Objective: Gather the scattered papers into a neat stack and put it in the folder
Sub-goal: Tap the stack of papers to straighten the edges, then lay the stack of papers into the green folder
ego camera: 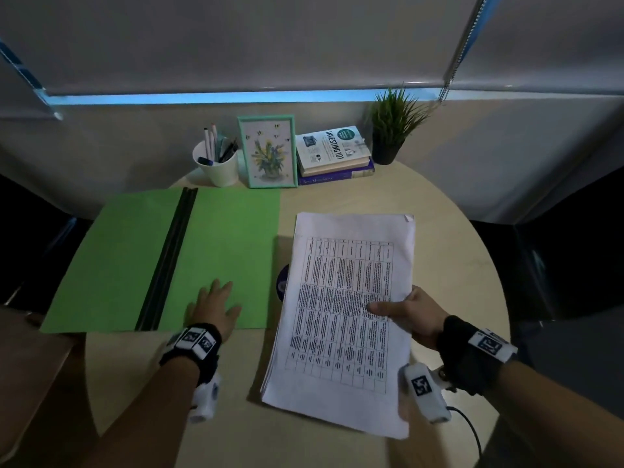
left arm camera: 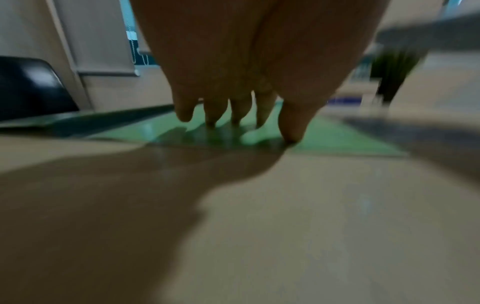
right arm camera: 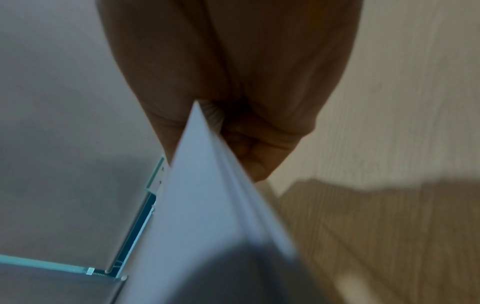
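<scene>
Nearest, lower right of frame: stack of papers [ego camera: 344, 319], pinched at its right edge by right hand [ego camera: 410, 314], lifted off table [ego camera: 452, 251]. Green folder [ego camera: 135, 261] lies open, centre left; left hand [ego camera: 214, 309] rests on it, fingers spread flat.

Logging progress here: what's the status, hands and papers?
Left hand flat on open green folder. Right hand pinching paper stack, lifted beside folder. Nothing in the way.

1 folder [ego camera: 135, 258], 1 paper stack [ego camera: 347, 298], 2 books [ego camera: 332, 153], 1 plant [ego camera: 391, 126], 1 pic frame [ego camera: 266, 152], 1 pen cup [ego camera: 217, 168]
</scene>
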`<state>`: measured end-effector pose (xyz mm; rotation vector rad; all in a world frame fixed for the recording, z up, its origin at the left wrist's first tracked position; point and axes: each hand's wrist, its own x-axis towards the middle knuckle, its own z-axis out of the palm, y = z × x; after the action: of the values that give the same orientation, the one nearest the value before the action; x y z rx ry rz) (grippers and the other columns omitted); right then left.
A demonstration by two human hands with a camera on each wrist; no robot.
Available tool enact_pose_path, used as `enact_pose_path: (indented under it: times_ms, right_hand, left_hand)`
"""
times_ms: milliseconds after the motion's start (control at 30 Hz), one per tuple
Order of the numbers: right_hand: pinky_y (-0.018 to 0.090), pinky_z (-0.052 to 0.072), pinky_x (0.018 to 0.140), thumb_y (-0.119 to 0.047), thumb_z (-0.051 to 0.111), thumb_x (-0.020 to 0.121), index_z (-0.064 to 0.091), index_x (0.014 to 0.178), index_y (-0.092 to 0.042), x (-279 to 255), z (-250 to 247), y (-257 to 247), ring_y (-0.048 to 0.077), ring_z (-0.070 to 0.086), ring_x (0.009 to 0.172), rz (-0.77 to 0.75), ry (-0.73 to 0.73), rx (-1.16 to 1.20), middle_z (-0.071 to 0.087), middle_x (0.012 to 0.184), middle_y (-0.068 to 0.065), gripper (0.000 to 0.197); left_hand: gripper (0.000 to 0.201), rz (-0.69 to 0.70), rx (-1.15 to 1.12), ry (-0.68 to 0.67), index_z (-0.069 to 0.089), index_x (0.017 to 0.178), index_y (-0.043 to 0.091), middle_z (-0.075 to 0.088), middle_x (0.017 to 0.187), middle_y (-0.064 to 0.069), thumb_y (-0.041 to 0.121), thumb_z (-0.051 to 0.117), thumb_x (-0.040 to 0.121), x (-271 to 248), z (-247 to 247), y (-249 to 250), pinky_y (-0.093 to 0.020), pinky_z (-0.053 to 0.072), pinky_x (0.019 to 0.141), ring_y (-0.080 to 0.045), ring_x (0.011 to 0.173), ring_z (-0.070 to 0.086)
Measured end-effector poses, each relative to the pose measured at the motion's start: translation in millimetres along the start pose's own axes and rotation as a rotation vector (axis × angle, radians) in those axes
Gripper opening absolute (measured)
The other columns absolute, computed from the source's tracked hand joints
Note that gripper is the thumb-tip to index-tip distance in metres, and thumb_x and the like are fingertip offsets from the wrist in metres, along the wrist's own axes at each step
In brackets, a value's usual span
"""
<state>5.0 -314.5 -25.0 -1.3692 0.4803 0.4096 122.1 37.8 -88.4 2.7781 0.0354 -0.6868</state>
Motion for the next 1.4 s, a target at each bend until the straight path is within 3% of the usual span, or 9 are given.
enact_pose_path:
  times_ms: [200,400,567,667,767,1133,1200,1300,1400]
  right_hand:
    - [0.053,0.05,0.097,0.001,0.07,0.079,0.063,0.121,0.0,-17,-24,-17,0.034,0.067,0.108,-0.05,0.0,0.019,0.069,0.119,0.015,0.043]
    - [0.051,0.046,0.102,0.001,0.071,0.078,0.061,0.125,-0.001,-25,-54,-24,0.033,0.064,0.114,-0.07,-0.005,0.009,0.067,0.124,0.014,0.048]
    - [0.044,0.055,0.093,0.003,0.071,0.078,0.064,0.119,-0.003,-33,-73,-25,0.028,0.069,0.105,-0.015,0.003,-0.09,0.07,0.118,0.012,0.042]
    - [0.043,0.056,0.09,0.007,0.066,0.083,0.062,0.121,-0.001,-34,-81,-18,0.03,0.068,0.105,0.017,-0.027,-0.119,0.07,0.117,0.014,0.039]
    - [0.04,0.057,0.088,0.006,0.067,0.084,0.063,0.121,-0.002,-29,-77,-12,0.029,0.068,0.106,0.041,-0.06,-0.14,0.07,0.117,0.012,0.038]
    - [0.035,0.055,0.08,0.004,0.072,0.08,0.069,0.106,-0.002,31,-16,-7,0.023,0.072,0.093,0.182,-0.088,-0.146,0.074,0.105,0.011,0.027]
    - [0.038,0.054,0.082,0.0,0.079,0.074,0.07,0.101,-0.001,43,-13,0,0.026,0.07,0.093,0.221,-0.037,-0.187,0.073,0.104,0.013,0.029]
    - [0.046,0.053,0.093,-0.033,0.1,0.032,0.073,0.101,0.0,69,-30,25,0.032,0.069,0.099,0.272,0.019,-0.285,0.074,0.104,0.014,0.081]
    - [0.052,0.056,0.088,-0.03,0.099,0.019,0.072,0.099,0.003,84,-37,39,0.038,0.07,0.096,0.314,0.07,-0.317,0.074,0.097,0.017,0.09]
  left_hand:
    - [0.062,0.041,0.176,-0.088,0.009,0.154,0.032,-0.008,0.162,0.0,0.046,0.035,0.1,-32,31,8,-0.05,0.014,0.119,-0.032,0.148,-0.001]
    - [0.058,0.04,0.112,-0.047,0.022,0.152,0.023,0.008,0.162,-0.004,0.01,0.043,0.099,-115,53,87,-0.043,0.019,0.119,-0.031,0.147,0.012]
    - [0.046,0.092,-0.294,0.057,0.049,0.136,0.038,0.06,0.132,-0.001,0.012,0.042,0.099,-134,82,89,-0.031,0.05,0.097,-0.018,0.108,0.062]
    - [0.047,0.037,-0.259,0.279,0.05,0.137,0.03,0.045,0.147,0.002,0.012,0.054,0.094,-118,78,53,-0.038,0.043,0.106,-0.022,0.13,0.048]
    - [0.062,-0.056,-0.096,0.24,0.033,0.147,0.031,0.014,0.161,0.003,0.032,0.059,0.091,-94,73,12,-0.044,0.029,0.115,-0.024,0.145,0.024]
    - [0.062,-0.122,-0.034,0.203,0.049,0.138,0.029,0.036,0.149,0.002,0.055,0.062,0.083,-103,80,2,-0.041,0.037,0.109,-0.023,0.136,0.032]
    - [0.063,-0.127,-0.034,0.195,0.051,0.135,0.028,0.04,0.144,0.002,0.056,0.065,0.08,-100,76,1,-0.041,0.039,0.107,-0.022,0.132,0.037]
    - [0.063,-0.125,-0.024,0.198,0.054,0.131,0.027,0.045,0.135,0.002,0.056,0.068,0.077,-96,73,0,-0.039,0.042,0.103,-0.022,0.125,0.042]
    - [0.061,-0.118,-0.026,0.212,0.055,0.129,0.027,0.047,0.131,0.003,0.054,0.071,0.076,-95,73,-1,-0.038,0.042,0.103,-0.021,0.123,0.043]
